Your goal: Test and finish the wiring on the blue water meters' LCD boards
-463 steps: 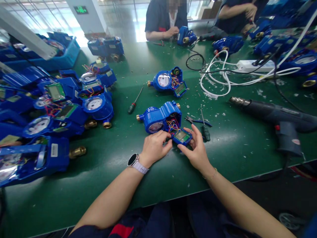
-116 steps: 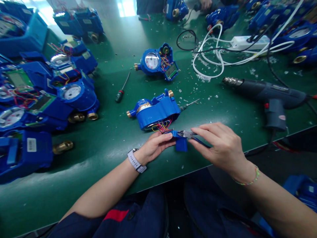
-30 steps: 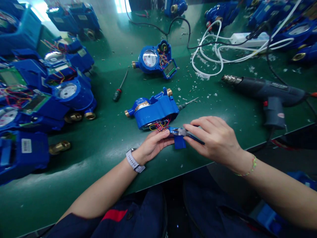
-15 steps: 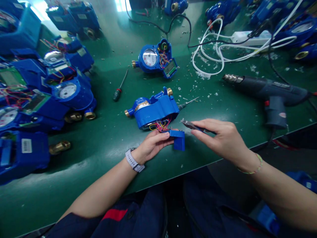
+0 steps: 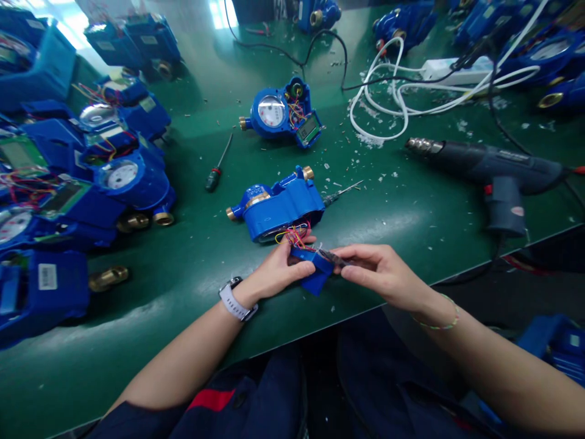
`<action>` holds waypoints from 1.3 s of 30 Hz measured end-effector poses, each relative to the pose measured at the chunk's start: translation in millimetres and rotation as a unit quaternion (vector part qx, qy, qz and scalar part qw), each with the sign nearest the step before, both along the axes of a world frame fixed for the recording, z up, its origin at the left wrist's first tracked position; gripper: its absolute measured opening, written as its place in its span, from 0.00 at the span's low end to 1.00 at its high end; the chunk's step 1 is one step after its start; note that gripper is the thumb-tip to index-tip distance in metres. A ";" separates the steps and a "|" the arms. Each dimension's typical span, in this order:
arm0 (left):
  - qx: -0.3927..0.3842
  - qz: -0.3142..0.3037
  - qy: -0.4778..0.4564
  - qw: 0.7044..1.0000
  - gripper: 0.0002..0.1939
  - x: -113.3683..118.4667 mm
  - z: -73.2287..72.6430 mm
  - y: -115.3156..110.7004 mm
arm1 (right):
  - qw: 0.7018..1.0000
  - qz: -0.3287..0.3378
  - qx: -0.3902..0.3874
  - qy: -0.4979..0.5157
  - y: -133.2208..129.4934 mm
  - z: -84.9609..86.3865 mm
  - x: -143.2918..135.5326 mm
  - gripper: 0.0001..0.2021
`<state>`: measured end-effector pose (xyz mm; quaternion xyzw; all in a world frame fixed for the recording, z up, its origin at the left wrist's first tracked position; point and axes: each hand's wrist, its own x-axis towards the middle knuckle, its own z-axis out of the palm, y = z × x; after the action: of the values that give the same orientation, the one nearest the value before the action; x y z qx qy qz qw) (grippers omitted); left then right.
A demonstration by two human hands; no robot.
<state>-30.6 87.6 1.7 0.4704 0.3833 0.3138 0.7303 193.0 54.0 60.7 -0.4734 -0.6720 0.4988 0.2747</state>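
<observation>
My left hand (image 5: 278,269) grips a small blue cover (image 5: 317,279) below the blue meter (image 5: 283,210), which lies tipped on the green table. Red, yellow and white wires (image 5: 296,236) run from the meter's underside to the cover. My right hand (image 5: 384,271) is closed around dark pliers (image 5: 333,258), whose tips are at the cover's upper edge beside the wires. Whether the jaws touch a wire is too small to tell. Behind the meter's right end lies a screwdriver (image 5: 342,192), partly hidden.
Another open meter (image 5: 274,114) sits farther back, with a screwdriver (image 5: 214,178) to its left. Many blue meters (image 5: 123,177) crowd the left side. At right are a heat gun (image 5: 484,161), a white cable (image 5: 402,113) and a power strip (image 5: 457,70).
My right hand has moved left and slightly down, bringing the pliers to the blue cover. The cover has tilted and shifted slightly left and down in my left hand.
</observation>
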 end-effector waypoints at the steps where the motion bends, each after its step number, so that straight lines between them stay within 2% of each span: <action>1: 0.026 -0.002 0.030 0.999 0.39 -1.2 1.4 0.2 | 1.000 0.001 0.021 -0.015 1.2 -0.1 1.7 0.20; 5: 0.104 -0.013 0.081 0.991 0.23 -2.9 7.2 1.7 | 0.980 -0.041 0.142 -0.136 14.3 -8.6 20.0 0.17; 8: 0.082 -0.015 0.051 0.995 0.19 -3.3 9.3 4.7 | 0.941 -0.065 0.213 -0.255 27.7 -21.9 41.9 0.15; 11: 0.058 -0.007 0.013 0.998 0.18 -5.1 7.6 8.6 | 0.910 -0.054 0.238 -0.335 41.2 -33.2 58.1 0.16; 14: 0.051 -0.001 0.011 0.999 0.16 -7.7 3.0 11.9 | 0.893 -0.046 0.244 -0.375 58.1 -38.3 58.0 0.21; 16: 0.034 0.004 0.008 0.999 0.15 -8.0 0.1 12.4 | 0.892 -0.043 0.232 -0.386 72.8 -39.5 48.7 0.23; 20: -0.036 0.041 -0.035 0.998 0.16 -3.8 -1.7 8.1 | 0.909 -0.045 0.182 -0.373 104.6 -41.6 24.8 0.19; 24: -0.102 0.074 -0.057 0.990 0.20 0.6 -0.6 3.0 | 0.936 -0.099 0.135 -0.310 119.8 -42.7 21.3 0.19; 27: -0.144 0.057 -0.075 0.985 0.21 -1.0 0.1 1.9 | 0.952 -0.186 0.120 -0.212 107.8 -40.4 30.0 0.19; 30: -0.162 -0.004 -0.125 0.979 0.33 -4.9 -1.4 0.4 | 0.959 -0.254 0.104 -0.076 73.0 -37.5 28.3 0.22; 32: -0.149 -0.037 -0.149 0.977 0.43 -5.9 -4.6 -1.6 | 0.963 -0.260 0.069 0.011 41.6 -39.0 15.7 0.21; 34: -0.129 -0.044 -0.153 0.979 0.48 -4.3 -9.1 -4.0 | 0.962 -0.259 0.031 0.077 10.8 -45.0 -2.9 0.20; 37: -0.105 -0.022 -0.138 0.985 0.49 1.5 -15.6 -6.8 | 0.952 -0.272 -0.016 0.142 -21.2 -59.8 -30.1 0.19; 39: -0.086 -0.006 -0.124 0.989 0.48 4.7 -18.4 -7.4 | 0.939 -0.296 -0.028 0.174 -29.5 -68.9 -41.9 0.20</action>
<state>-25.9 80.2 -16.7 0.3659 0.3127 0.3314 0.8115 151.1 24.5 -8.1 -0.5647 -0.4287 0.4880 0.5091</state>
